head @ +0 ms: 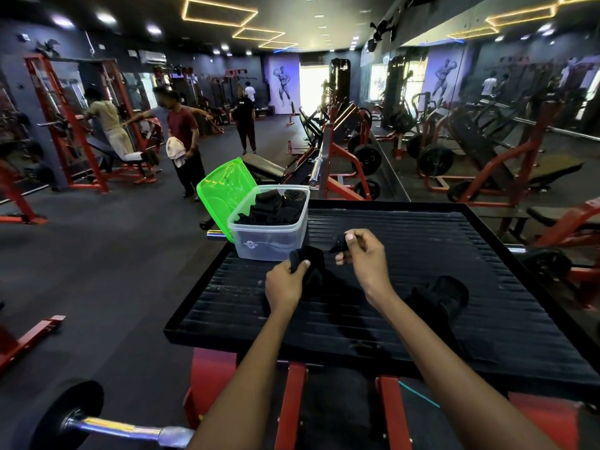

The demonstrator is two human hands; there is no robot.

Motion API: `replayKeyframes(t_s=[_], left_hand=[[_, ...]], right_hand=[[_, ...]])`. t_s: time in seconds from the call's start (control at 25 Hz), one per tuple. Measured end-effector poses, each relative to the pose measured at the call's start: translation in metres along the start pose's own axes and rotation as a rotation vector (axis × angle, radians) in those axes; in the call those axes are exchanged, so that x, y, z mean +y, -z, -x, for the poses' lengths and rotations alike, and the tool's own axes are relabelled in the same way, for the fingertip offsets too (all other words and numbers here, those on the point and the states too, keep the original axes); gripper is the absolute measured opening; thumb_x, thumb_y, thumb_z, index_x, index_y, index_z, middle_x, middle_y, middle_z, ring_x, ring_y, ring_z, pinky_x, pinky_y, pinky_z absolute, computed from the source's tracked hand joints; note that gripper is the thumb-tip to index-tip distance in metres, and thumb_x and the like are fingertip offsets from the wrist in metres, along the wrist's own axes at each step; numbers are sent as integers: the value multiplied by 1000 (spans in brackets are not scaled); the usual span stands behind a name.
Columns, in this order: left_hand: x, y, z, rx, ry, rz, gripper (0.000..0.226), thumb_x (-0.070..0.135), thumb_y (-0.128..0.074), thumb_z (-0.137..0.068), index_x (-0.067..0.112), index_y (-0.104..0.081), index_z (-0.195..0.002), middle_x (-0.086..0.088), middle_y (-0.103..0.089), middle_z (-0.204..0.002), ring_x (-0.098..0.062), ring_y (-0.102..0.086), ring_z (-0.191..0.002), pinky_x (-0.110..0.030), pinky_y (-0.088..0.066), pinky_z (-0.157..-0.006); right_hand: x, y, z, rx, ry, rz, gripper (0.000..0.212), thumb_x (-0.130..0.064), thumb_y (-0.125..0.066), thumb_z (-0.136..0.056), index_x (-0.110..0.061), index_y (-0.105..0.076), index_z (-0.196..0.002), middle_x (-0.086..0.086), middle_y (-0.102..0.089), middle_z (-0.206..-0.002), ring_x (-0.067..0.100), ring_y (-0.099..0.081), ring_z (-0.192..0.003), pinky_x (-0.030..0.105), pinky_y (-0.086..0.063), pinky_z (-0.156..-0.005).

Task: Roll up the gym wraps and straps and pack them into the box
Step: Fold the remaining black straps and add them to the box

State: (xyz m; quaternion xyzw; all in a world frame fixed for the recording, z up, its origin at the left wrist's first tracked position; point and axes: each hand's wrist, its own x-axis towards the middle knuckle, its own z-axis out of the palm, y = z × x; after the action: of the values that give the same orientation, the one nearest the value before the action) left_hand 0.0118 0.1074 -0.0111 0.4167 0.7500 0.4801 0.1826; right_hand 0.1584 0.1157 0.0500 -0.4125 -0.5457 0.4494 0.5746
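A black wrap point(313, 259) is held above the black ribbed platform point(487, 274). My left hand point(285, 282) grips its rolled part, thumb on top. My right hand point(365, 254) pinches the wrap's loose end point(339, 243) just to the right of the roll. Behind my hands stands a clear plastic box point(269, 241) with several black rolled wraps point(276, 209) inside. Another black wrap point(438, 297) lies unrolled on the platform to the right of my right forearm.
The box's green lid point(224, 190) leans open at its left. The platform sits on a red machine frame point(295, 407). A barbell end with a plate point(81, 420) lies at lower left. Several people stand among red gym machines farther back on the left.
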Motion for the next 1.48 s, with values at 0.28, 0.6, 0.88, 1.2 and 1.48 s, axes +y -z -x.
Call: replayKeyframes(t_s=[0.28, 0.6, 0.88, 1.2, 1.48], left_hand=[[18, -1, 7, -74, -250, 134, 14, 21, -62, -89, 9, -59, -82, 3, -56, -65, -5, -47, -59, -12, -33, -50], [-5, -9, -3, -151, -129, -24, 17, 15, -54, -90, -2, -56, -86, -15, -61, -83, -25, -56, -78, -31, -37, -65], [13, -4, -14, -153, 99, 424, 19, 13, -58, -90, 9, -57, -71, -9, -56, -72, -19, -49, -71, -31, -38, -66], [23, -3, -9, -192, 60, 347, 23, 19, -57, -88, 4, -60, -71, -17, -58, -67, -19, -48, -59, -34, -41, -63], [16, 0, -7, -225, 211, 470, 26, 15, -57, -90, 13, -46, -66, -14, -54, -74, -24, -52, -69, -44, -49, -68]], right_hand=[[-12, -3, -1, -23, -382, -331, 14, 12, -50, -88, -2, -49, -91, 14, -56, -82, 23, -61, -66, 26, -57, -57], [-38, 4, -3, -141, -489, -349, 14, 10, -51, -85, 0, -59, -80, 13, -57, -74, 21, -58, -65, 24, -55, -52], [-28, 9, 7, -163, -497, -437, 22, 15, -48, -87, 21, -54, -108, 20, -61, -88, 28, -61, -77, 26, -59, -61], [-28, -3, 4, -218, -337, -409, 15, 5, -40, -95, -2, -52, -100, 12, -59, -87, 24, -61, -82, 32, -57, -70], [-4, 5, 2, -327, -19, 519, 10, -12, -34, -100, -14, -43, -99, 12, -63, -100, 22, -67, -80, 16, -48, -55]])
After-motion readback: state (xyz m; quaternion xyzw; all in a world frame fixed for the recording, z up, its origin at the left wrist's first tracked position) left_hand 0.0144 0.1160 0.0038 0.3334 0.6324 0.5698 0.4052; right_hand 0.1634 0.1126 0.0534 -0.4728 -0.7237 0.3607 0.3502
